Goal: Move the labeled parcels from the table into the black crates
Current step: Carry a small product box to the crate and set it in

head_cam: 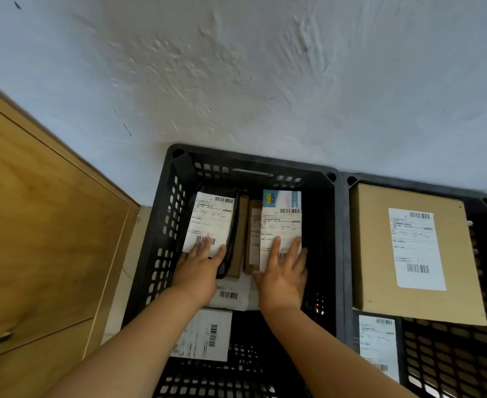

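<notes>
- the black-wrapped parcel with a white label lies in the far left part of the left black crate, tilted a little.
- the left hand rests on that parcel's near end, fingers straight and close together on the label's barcode, thumb out to the right along the parcel's edge.
- the blue-topped parcel with a white label lies in the same crate, right of centre, far end toward the wall.
- the right hand lies flat on its near end, fingers straight and slightly spread.
- between the two parcels, slim brown boxes stand on edge.
- nearer, under the wrists, a white labelled parcel lies flat, and another white labelled parcel lies nearer still under the left forearm.
- the right black crate touches the left one; a large brown carton with a white label sits across its far part, and a labelled parcel lies below it at the near left.
- both crates stand against a white textured wall.
- a wooden cabinet stands at the left, with a strip of pale floor between it and the left crate.
</notes>
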### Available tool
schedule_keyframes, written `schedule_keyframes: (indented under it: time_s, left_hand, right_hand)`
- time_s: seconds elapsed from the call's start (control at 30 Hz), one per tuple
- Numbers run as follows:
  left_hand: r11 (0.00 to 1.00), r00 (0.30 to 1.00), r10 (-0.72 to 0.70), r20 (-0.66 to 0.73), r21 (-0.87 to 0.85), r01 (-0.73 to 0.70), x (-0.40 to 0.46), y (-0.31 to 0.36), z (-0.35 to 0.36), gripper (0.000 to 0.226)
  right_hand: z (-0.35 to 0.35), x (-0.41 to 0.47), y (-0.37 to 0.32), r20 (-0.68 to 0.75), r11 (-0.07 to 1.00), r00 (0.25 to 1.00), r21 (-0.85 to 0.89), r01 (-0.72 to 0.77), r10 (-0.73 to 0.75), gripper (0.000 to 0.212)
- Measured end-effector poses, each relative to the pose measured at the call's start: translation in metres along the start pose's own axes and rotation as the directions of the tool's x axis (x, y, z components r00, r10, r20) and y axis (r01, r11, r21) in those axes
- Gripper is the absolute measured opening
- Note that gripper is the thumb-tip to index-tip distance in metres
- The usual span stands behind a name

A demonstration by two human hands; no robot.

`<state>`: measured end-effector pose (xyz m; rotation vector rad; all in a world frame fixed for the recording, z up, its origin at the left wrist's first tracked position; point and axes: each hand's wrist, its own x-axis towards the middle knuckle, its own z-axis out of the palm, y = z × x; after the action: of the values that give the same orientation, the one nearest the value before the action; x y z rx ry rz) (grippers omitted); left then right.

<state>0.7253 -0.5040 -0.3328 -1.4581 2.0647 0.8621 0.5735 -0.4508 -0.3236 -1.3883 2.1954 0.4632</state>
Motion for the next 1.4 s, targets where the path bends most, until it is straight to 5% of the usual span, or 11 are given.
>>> schedule_keyframes:
  time_s: [0.17,0.57,0.9,1.4]
  left_hand:
    - [1.000,1.000,0.001,0.016,0.014,-0.002,0.000,0.000,0.000,0.086]
    - [0.999,0.999,0.022,0.047,0.040,-0.024,0.005,0.001,-0.010,0.079]
    - [0.999,0.998,0.006,0.063,0.044,-0.008,0.002,0.002,-0.010,0.082]
    - [0.996,0.993,0.028,0.116,0.078,-0.037,-0.004,0.003,-0.030,0.072]
  right_hand:
    - [0.004,0.002,0.010,-0.069,0.982,0.991,-0.158,0.106,-0.118,0.083]
    - [-0.001,0.007,0.021,0.024,0.937,0.974,-0.268,0.225,-0.227,0.069]
    - [-0.003,0.002,0.000,-0.076,0.970,0.974,-0.132,0.203,-0.214,0.075]
    - [-0.016,-0.007,0.006,-0.003,0.961,0.964,-0.071,0.266,-0.267,0.086]
